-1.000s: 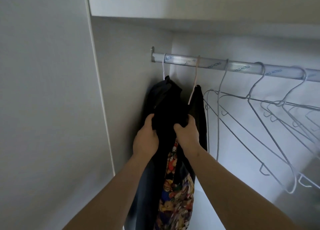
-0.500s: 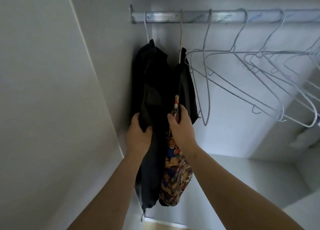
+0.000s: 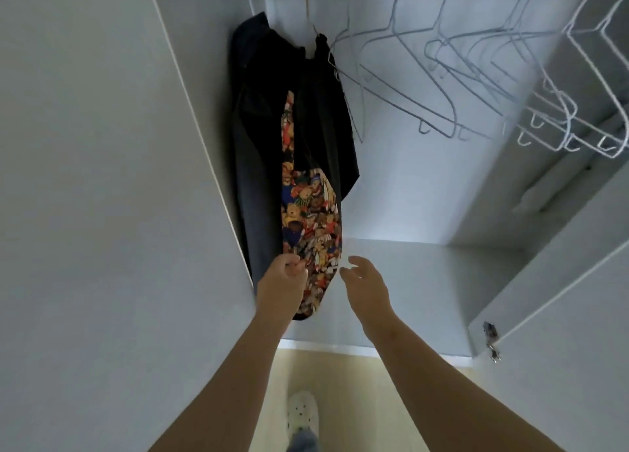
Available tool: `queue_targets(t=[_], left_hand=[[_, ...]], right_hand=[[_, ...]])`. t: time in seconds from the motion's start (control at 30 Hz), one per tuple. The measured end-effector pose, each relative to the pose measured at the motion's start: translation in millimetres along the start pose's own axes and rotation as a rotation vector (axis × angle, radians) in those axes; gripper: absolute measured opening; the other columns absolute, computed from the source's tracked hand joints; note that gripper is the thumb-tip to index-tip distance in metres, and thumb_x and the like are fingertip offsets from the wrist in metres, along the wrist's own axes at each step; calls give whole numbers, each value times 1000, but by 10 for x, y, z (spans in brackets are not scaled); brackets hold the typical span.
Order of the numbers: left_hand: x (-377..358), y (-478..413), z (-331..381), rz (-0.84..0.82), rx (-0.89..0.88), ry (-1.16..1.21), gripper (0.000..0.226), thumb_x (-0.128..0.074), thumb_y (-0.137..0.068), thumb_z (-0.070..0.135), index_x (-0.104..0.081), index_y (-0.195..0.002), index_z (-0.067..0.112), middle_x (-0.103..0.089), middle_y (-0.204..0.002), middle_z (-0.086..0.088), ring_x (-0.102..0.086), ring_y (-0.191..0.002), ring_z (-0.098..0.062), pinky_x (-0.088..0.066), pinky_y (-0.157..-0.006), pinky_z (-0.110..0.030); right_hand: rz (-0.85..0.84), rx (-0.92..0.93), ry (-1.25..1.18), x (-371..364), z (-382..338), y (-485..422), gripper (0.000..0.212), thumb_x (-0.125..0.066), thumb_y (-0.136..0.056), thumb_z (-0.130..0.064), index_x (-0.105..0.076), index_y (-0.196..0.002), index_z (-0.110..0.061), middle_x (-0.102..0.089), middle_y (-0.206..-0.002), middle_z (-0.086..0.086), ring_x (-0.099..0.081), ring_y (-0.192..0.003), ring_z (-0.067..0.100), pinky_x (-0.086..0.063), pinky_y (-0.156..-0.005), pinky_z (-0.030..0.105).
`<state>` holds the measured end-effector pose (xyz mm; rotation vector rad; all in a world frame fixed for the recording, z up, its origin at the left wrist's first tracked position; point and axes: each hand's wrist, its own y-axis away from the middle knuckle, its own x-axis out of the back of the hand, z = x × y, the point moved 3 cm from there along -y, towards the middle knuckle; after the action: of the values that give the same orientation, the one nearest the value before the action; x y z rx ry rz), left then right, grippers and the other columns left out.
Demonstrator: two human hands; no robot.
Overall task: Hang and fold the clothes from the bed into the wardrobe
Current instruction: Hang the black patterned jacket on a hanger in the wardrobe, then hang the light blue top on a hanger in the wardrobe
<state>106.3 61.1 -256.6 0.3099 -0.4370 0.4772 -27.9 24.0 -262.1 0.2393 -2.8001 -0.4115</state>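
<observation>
Inside the white wardrobe (image 3: 408, 179), our left hand (image 3: 282, 286) pinches the hanging teddy-bear-print garment (image 3: 309, 220); our right hand (image 3: 369, 286) hovers beside it, fingers loosely spread.

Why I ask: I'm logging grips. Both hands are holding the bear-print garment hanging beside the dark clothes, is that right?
Not quite. Only the left hand holds the bear-print garment, pinching its lower edge; the right hand is open beside it, holding nothing. The head view shows this. It does hang beside the dark clothes.

Black garments (image 3: 320, 118) hang leftmost — a bear-print cloth (image 3: 308, 220) (colourful) between them.
</observation>
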Motion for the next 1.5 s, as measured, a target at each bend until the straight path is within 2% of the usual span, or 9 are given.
queue_targets(t=[0.13, 0.23, 0.33, 0.47, 0.7, 0.8, 0.93, 1.13, 1.5], left_hand=[[-249, 662, -350, -127, 92, 35, 22, -51, -90, 15, -57, -111, 18, -60, -89, 3, -58, -79, -16, -45, -64, -25], [-352, 1112, -594, -218, 153, 15, 15, -51, -91, 14, -57, -103, 20, -61, -90, 3, -61, -85, -18, -47, -69, -27], [-403, 1488, -770, -288, 178, -3, 12, -52, -90, 12, -59, -98, 18, -61, -83, 3, -62, -81, -18, -48, -72, -30], [-442, 1950, -940, -428, 140, -47, 10, -51, -91, 12, -59, -94, 18, -61, -86, 2, -61, -73, -13, -48, -72, -28], [-290, 2644, -1534, -692, 95, -168, 14, -53, -86, 15, -63, -94, 21, -62, -77, 4, -60, -74, -17, -46, -67, -26], [-248, 3060, -1771, -820, 74, -213, 12, -57, -82, 14, -61, -79, 24, -61, -76, 1, -59, -70, -20, -43, -67, -26], [-286, 3729, -2008, -1022, 8, -293, 14, -59, -84, 10, -60, -79, 22, -60, -75, 0, -58, -64, -16, -38, -55, -23], [-418, 4810, -2178, -1209, -162, -466, 10, -52, -90, 15, -60, -90, 21, -64, -85, -1, -64, -78, -18, -43, -65, -25], [-600, 7491, -2821, -1506, -340, -657, 18, -54, -86, 16, -58, -72, 26, -64, -82, 0, -66, -90, -23, -48, -75, -30]], right_hand=[[27, -181, -45, 180, 714, 572, 31, -49, -94, -20, -52, -123, -11, -54, -107, 2, -53, -98, 20, -41, -83, 30], [62, -269, -96, 249, 1124, 1055, 8, -50, -91, -17, -58, -94, -17, -56, -90, -1, -53, -84, 20, -40, -72, 30], [112, -326, -121, 288, 1423, 1487, 15, -51, -88, -15, -53, -76, -23, -56, -79, -4, -53, -78, 20, -39, -68, 30], [207, -369, -199, 290, 1762, 2116, 7, -50, -89, -15, -56, -87, -17, -56, -80, -2, -52, -76, 19, -39, -62, 26], [438, -506, -374, -133, 2257, 3217, 16, -52, -89, -11, -54, -74, -15, -53, -68, 3, -47, -62, 20, -36, -55, 27], [528, -581, -414, -259, 2498, 3798, 20, -52, -89, -13, -54, -70, -18, -55, -65, 3, -49, -59, 20, -37, -57, 29], [718, -654, -504, -277, 2819, 4682, 16, -50, -90, -12, -56, -75, -15, -55, -67, 3, -50, -62, 21, -37, -55, 27], [965, -732, -683, -249, 3226, 5855, 16, -49, -91, -12, -54, -76, -13, -53, -70, 2, -48, -60, 17, -35, -52, 24], [1352, -797, -917, -202, 4131, 8532, 15, -47, -90, -12, -55, -78, -15, -56, -76, 0, -50, -60, 15, -39, -55, 24]])
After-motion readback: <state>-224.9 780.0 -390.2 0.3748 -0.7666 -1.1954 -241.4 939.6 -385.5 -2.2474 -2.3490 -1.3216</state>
